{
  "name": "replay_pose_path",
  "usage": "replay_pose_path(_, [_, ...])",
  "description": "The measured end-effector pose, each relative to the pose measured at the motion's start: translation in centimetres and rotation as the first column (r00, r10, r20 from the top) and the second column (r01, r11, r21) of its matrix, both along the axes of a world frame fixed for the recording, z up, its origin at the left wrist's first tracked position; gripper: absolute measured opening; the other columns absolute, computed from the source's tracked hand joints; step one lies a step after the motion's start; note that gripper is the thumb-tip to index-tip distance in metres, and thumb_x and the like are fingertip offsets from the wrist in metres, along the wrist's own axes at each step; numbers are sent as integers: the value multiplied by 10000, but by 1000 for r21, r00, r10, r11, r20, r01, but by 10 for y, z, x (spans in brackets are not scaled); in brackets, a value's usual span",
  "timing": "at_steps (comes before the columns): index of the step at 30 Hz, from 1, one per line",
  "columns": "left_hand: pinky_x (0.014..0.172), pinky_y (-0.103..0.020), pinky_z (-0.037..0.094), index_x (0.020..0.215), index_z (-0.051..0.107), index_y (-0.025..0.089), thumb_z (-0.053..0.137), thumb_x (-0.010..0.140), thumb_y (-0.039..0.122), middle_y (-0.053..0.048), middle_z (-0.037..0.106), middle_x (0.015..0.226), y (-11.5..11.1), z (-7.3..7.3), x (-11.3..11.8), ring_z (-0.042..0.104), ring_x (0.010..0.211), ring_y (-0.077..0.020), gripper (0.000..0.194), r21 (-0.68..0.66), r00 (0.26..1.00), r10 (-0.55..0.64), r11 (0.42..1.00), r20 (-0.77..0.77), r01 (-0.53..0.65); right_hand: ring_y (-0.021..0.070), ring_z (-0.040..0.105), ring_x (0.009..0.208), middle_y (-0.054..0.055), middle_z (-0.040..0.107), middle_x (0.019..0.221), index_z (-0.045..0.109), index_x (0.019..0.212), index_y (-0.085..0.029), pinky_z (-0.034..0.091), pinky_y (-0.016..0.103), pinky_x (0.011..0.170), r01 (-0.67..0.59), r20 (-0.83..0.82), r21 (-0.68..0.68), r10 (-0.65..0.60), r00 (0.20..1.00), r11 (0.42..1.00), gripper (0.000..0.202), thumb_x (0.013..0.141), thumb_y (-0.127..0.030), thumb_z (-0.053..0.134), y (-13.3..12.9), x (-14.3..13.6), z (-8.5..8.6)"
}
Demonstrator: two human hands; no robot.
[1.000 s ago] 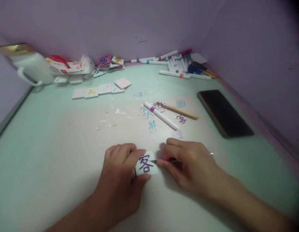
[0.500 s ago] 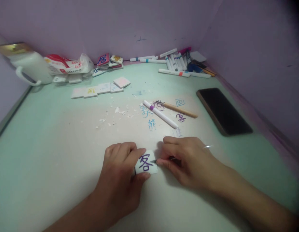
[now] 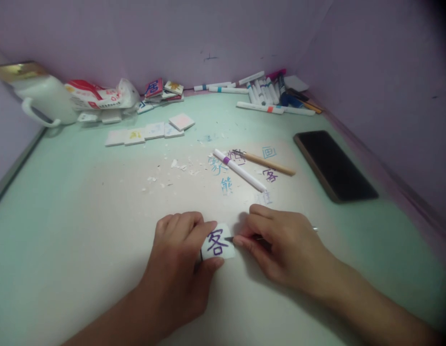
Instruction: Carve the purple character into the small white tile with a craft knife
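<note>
A small white block [image 3: 226,251], which looks like rubber, lies on the table with a purple character on its top. My left hand [image 3: 179,259] is closed around its left side, thumb at the near edge and fingers at the far edge. Pinched in my right hand [image 3: 280,240] is a slim craft knife [image 3: 228,239], its dark pointed tip at the right of the character. Most of its handle is hidden in my fingers; a shiny end pokes out behind the hand. Beyond my hands lie a white marker [image 3: 240,171] with a purple band and a wooden-handled tool [image 3: 269,163].
White shavings [image 3: 175,164] are scattered on the pale green table [image 3: 82,230]. A phone [image 3: 334,166] lies at the right. Along the back stand a white mug [image 3: 52,101], a tissue pack [image 3: 96,96], several tiles [image 3: 154,130] and a heap of markers [image 3: 260,91].
My right hand has shifted slightly right and its knife tip has moved a little up on the block. My left hand and the block stay in place.
</note>
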State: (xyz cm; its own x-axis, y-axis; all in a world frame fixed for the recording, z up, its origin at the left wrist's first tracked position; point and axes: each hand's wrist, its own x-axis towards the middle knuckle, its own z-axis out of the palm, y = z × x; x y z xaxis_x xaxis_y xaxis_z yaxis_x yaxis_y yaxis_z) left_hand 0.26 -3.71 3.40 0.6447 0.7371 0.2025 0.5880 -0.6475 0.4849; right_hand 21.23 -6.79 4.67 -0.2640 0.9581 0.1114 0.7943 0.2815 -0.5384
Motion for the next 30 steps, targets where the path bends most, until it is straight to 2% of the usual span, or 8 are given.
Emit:
replay_pose_path(4, [828,-458,368,1149,530,204,522,876,330,-85,534,1027,0,1,0,513,918,-276,301,5,1000,-15,1000,-7,15,111,428,508,-11,518,635,568,667,-171,199,279,498,-4,64,60,0,998,998,216,868,-237,523,0,-2,2])
replay_pose_path(10, [835,-456,366,1157,527,210,487,900,357,-79,531,1012,0,0,0,512,913,-268,299,5,1000,-18,1000,0,18,107,392,506,-12,528,664,589,716,-179,169,291,497,-145,180,42,135,974,989,188,868,-240,495,11,3,7])
replay_pose_path(22, [841,-457,355,1143,543,206,499,891,369,-85,543,1019,2,-1,-1,515,918,-272,303,5,1000,-25,1000,-3,25,108,424,567,-23,530,678,583,707,-189,231,272,532,-228,28,-45,229,973,973,157,856,-225,553,18,11,8])
replay_pose_path(30, [852,-471,347,1143,557,185,503,895,369,-91,545,1025,0,-2,-2,518,924,-277,315,7,1000,-28,1000,5,28,108,460,585,-23,554,685,576,706,-186,256,262,549,-222,-20,-115,221,975,968,140,844,-210,569,20,12,9])
